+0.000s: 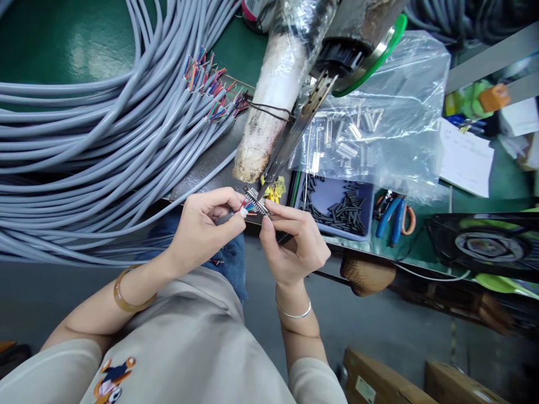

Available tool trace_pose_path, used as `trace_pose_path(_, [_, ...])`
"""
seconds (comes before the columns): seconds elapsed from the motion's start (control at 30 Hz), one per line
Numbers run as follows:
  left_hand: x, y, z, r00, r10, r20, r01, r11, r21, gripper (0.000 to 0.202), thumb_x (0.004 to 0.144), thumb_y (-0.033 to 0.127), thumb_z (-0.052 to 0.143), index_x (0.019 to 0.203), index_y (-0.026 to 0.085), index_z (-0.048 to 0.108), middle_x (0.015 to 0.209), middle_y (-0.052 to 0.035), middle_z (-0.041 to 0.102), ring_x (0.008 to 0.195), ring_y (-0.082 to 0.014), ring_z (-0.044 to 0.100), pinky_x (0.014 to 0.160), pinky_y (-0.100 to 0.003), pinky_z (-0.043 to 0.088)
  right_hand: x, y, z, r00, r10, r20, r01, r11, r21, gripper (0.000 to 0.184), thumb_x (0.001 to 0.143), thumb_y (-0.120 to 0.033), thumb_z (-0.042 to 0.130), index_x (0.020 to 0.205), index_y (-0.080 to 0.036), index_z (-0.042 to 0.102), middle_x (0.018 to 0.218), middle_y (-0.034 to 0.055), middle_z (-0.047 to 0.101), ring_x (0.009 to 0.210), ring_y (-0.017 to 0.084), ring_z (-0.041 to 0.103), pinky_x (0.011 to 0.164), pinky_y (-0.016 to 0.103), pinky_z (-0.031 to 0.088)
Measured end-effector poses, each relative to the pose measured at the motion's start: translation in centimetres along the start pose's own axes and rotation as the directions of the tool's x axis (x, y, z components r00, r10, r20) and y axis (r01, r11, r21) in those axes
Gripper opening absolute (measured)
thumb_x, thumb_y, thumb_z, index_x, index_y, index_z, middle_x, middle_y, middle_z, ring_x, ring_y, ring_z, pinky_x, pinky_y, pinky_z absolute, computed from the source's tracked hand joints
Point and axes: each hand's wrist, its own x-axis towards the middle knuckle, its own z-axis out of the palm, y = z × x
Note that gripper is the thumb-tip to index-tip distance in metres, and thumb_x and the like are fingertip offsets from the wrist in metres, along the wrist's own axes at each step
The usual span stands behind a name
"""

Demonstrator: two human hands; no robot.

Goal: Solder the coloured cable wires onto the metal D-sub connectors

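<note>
My left hand (206, 223) is closed, thumb and fingertips pinching the end of a grey cable (200, 188). Thin coloured wires (250, 208) fan out of that end towards a metal multi-pin connector (255, 194). The thumb and forefinger of my right hand (297, 241) close on the connector's right end. Right above the connector comes the tip of a long metal tool like a soldering iron (303, 115), pointing down. Whether any wire is joined to a pin is too small to tell.
Many grey cables (105, 132) with stripped ends cover the left side. A white wrapped tube (272, 95) slants overhead. At right are a tray (366, 210) of short black tubes, a plastic bag (391, 112) of connectors, blue-handled pliers (391, 219) and a black fan (484, 247).
</note>
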Motion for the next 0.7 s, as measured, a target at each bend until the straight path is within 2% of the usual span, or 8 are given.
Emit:
trace_pose_path(0.17, [0.08, 0.18, 0.07, 1.0, -0.005, -0.022, 0.005, 1.0, 0.012, 0.013, 0.076, 0.017, 0.067, 0.065, 0.015, 0.06, 0.076, -0.0029, 0.07, 0.056, -0.0063, 0.05, 0.05, -0.017, 0.039, 0.28, 0.09, 0.17, 1.0, 0.001, -0.006, -0.001, 1.0, 0.013, 0.018, 0.085, -0.011, 0.075, 0.086, -0.025, 0.063, 0.102, 0.0019, 0.081, 0.084, 0.017, 0.077, 0.071, 0.029, 0.063])
trace_pose_path(0.33, [0.21, 0.61, 0.08, 1.0, 0.004, -0.031, -0.004, 1.0, -0.008, 0.014, 0.074, 0.018, 0.069, 0.064, 0.015, 0.06, 0.075, -0.0035, 0.069, 0.057, -0.007, 0.051, 0.049, -0.017, 0.041, 0.56, -0.16, 0.01, 0.999, -0.03, -0.011, 0.03, 0.999, -0.043, 0.019, 0.083, -0.012, 0.079, 0.089, -0.026, 0.066, 0.104, 0.0006, 0.081, 0.084, 0.017, 0.078, 0.073, 0.029, 0.065])
trace_pose_path(0.57, [0.54, 0.51, -0.2, 0.989, -0.131, 0.073, 0.139, 0.982, -0.128, 0.016, 0.075, 0.015, 0.068, 0.063, 0.015, 0.057, 0.075, -0.0019, 0.07, 0.041, -0.0005, 0.039, 0.036, -0.014, 0.03, 0.02, 0.2, -0.24, 0.981, -0.186, 0.052, 0.191, 0.973, -0.131, 0.015, 0.086, -0.014, 0.076, 0.088, -0.022, 0.063, 0.105, 0.0053, 0.081, 0.088, 0.016, 0.079, 0.076, 0.024, 0.065])
trace_pose_path(0.7, [0.27, 0.4, -0.23, 0.985, -0.148, 0.083, 0.161, 0.973, -0.167, 0.018, 0.074, 0.015, 0.072, 0.063, 0.014, 0.059, 0.072, -0.0014, 0.067, 0.043, -0.0007, 0.039, 0.037, -0.014, 0.03, -0.12, 0.14, -0.46, 0.991, -0.123, 0.045, 0.126, 0.989, -0.076, 0.016, 0.088, -0.012, 0.075, 0.092, -0.023, 0.064, 0.105, 0.005, 0.082, 0.087, 0.016, 0.079, 0.074, 0.026, 0.064])
